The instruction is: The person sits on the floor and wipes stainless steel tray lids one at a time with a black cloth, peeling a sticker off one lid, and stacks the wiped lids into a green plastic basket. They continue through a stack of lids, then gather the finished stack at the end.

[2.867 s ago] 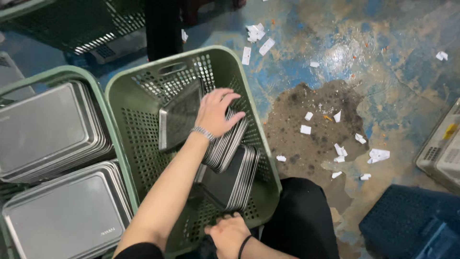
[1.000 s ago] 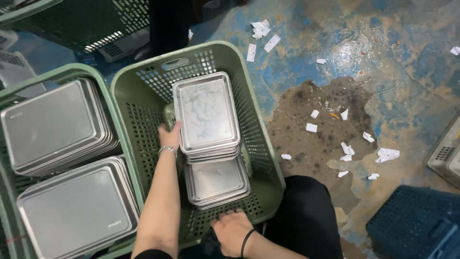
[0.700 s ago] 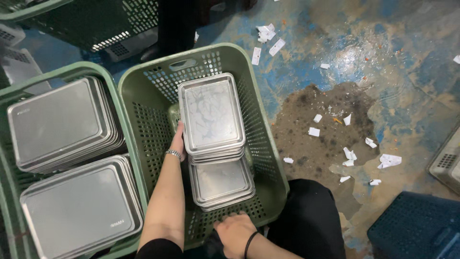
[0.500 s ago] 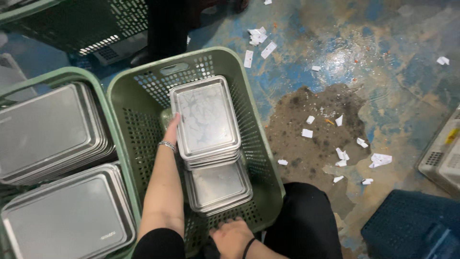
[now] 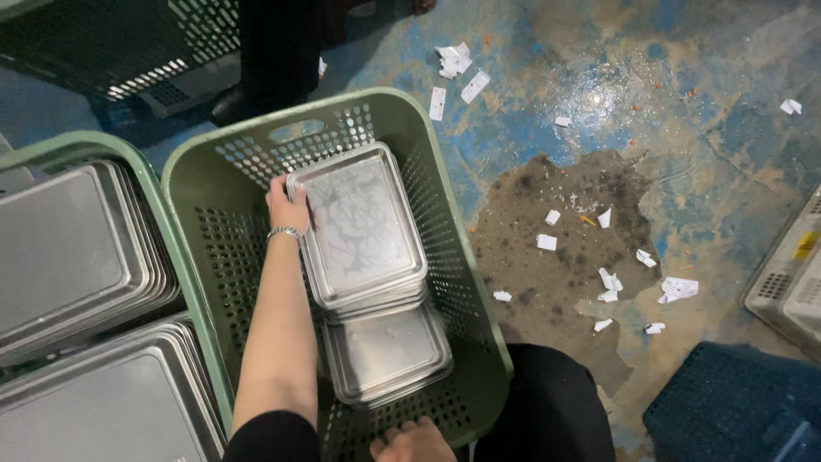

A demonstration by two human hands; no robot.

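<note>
- two stacks of metal trays sit inside the green perforated basket [image 5: 214,184] in the middle of the floor: an upper stack of trays [image 5: 363,231] toward the far end and a lower stack of trays [image 5: 389,351] nearer the person, the upper one overlapping the far edge of the lower one.
- the left hand [image 5: 286,201] reaches down into the basket and grips the far left corner of the upper stack, fingers curled over its rim; a silver bracelet [image 5: 285,233] circles the wrist.
- the left forearm runs along the left side of both stacks, between them and the basket wall, with a black sleeve at the bottom of the frame.
- the right hand [image 5: 415,442] rests at the near rim of the basket, fingers lying narrow against the edge; only the back of it shows, so i cannot tell whether it grips the rim.
- a second green basket [image 5: 128,150] stands just beside the first on the left, touching it, and carries two larger stacks of big metal trays [image 5: 73,248].
- the person's dark trouser leg [image 5: 552,402] presses against the near right corner of the middle basket.
- scraps of white paper [image 5: 680,288] lie scattered over the worn blue floor [image 5: 710,128], many of them on a bare brown patch to the right of the basket.
- a dark crate [image 5: 103,43] stands beyond the baskets, and a blue crate [image 5: 735,402] sits at the lower right.
</note>
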